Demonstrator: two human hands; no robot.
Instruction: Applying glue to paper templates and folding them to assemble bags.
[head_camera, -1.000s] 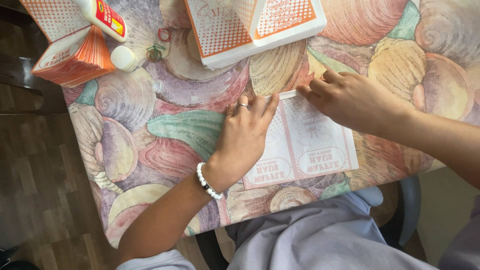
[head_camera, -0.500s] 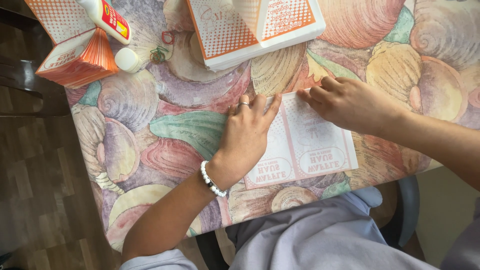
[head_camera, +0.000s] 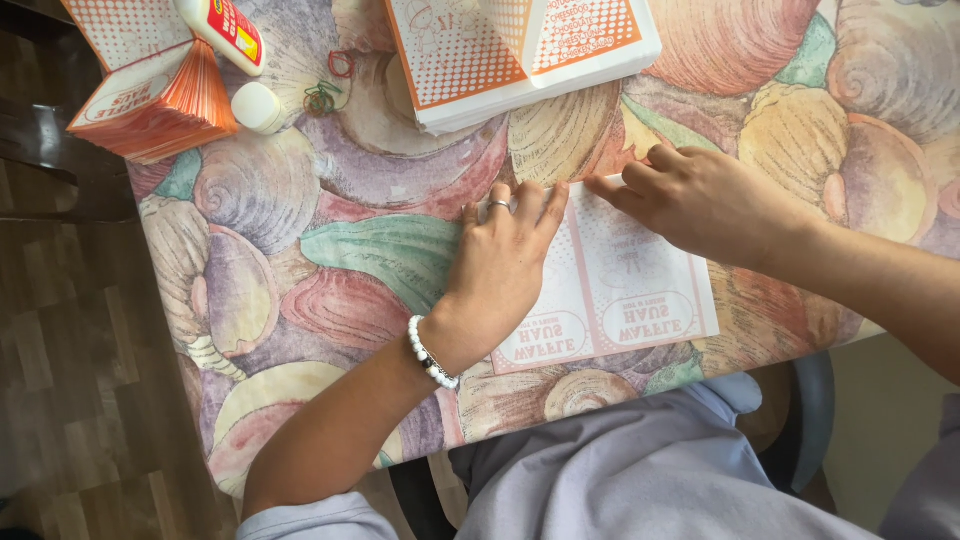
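A white paper sheet with pink printing (head_camera: 630, 295) lies flat on the table (head_camera: 330, 250), which has a seashell-patterned cloth. My left hand (head_camera: 505, 255), with a ring and a white bead bracelet, presses flat on the sheet's left side. The fingertips of my right hand (head_camera: 700, 195) press on the sheet's far edge. Neither hand grips anything.
A stack of orange-and-white printed sheets (head_camera: 520, 55) lies at the table's far edge. A folded orange paper pile (head_camera: 150, 105), a glue bottle (head_camera: 225, 30) and its white cap (head_camera: 255, 105) sit at the far left, next to some rubber bands (head_camera: 320, 95). Wooden floor lies to the left.
My left hand has shifted slightly along the sheet's left side; my right hand's fingers have slid along the far edge. The sheet stays in place.
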